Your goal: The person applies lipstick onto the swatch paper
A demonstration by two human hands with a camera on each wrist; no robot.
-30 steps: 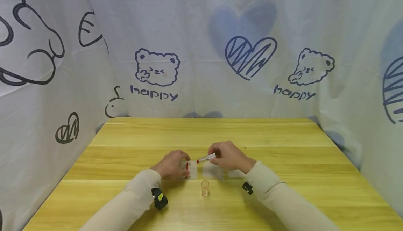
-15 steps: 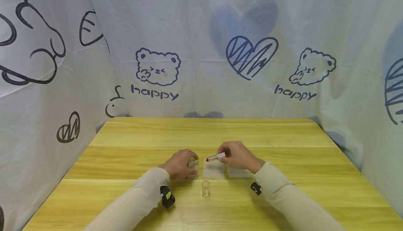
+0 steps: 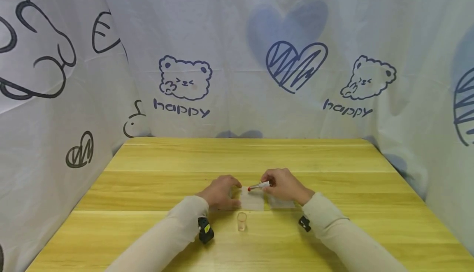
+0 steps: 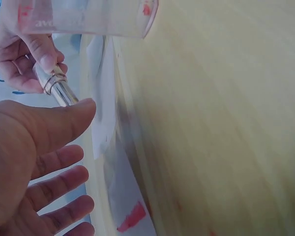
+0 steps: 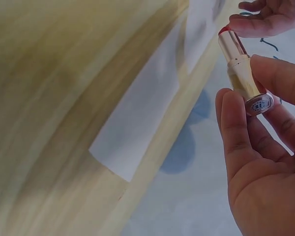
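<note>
My right hand holds a lipstick with a metallic tube and bare red tip, pinched between thumb and fingers. That tip hovers over or touches the upper part of the middle white paper; I cannot tell which. Fingers spread and holding nothing, my left hand is at the middle paper's left edge. Whether it touches the paper is unclear. A second paper bears a red streak and is mostly covered by the left hand in the head view.
A third white paper lies to the right, partly beneath the right hand. Nearer the person stands a clear plastic lipstick cap, upright on the wooden table. Printed cloth hangs behind and at both sides.
Both hands have moved right, the lipstick with them. From beside the red-streaked left paper, its tip has come over the middle paper. The left hand now covers the streaked one.
</note>
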